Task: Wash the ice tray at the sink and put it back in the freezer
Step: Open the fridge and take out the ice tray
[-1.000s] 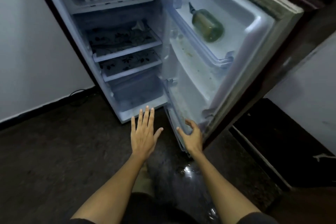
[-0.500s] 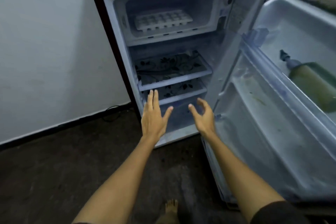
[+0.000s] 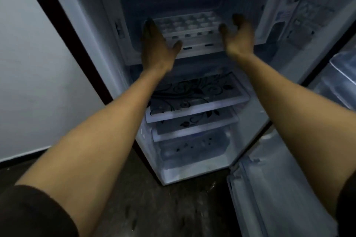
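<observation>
A white ice tray with several cube pockets lies flat inside the freezer compartment at the top of the open fridge. My left hand is stretched out at the tray's left end, fingers straight, thumb spread. My right hand hovers at the tray's right end with its fingers loosely bent. Neither hand grips the tray; whether the fingertips touch it I cannot tell.
Below the freezer are two glass shelves with a black floral print and a clear drawer. The fridge door stands open on the right. A pale wall is on the left, dark floor below.
Both hands have risen from in front of the lower shelves up into the freezer compartment, to either end of the ice tray. The camera has moved closer to the fridge.
</observation>
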### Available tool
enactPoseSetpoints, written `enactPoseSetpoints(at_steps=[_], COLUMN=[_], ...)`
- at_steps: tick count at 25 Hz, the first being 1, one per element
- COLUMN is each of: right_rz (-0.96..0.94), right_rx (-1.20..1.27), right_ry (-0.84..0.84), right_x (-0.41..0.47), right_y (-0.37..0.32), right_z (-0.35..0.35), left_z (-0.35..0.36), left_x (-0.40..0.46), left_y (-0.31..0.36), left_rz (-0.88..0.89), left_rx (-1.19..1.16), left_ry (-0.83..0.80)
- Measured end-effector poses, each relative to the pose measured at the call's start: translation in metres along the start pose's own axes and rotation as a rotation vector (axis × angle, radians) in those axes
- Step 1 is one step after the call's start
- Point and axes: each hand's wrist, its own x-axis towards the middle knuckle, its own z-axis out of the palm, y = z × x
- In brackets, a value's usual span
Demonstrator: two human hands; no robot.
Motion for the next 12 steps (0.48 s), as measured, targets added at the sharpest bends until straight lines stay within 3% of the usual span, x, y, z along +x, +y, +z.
enactPoseSetpoints(at_steps=[3,7,12], right_rz=[0.01,0.094,0.094], right_rx=[-0.037,-0.013,-0.213], right_ry=[-0.052,-0.112,-0.121], right_x=[0.043,0.073,0.095], right_y=[0.002,0.013,0.022], right_z=[0.007,0.014,0.011], left_z=[0.003,0.002,0.006], left_x=[0.029,0.046,0.055], left_y=[-0.007,-0.01,-0.003], left_rz=[-0.107,-0.214,-0.295], left_rx=[0.068,0.079,-0.04], left_ry=[0.004,-0.121,-0.208])
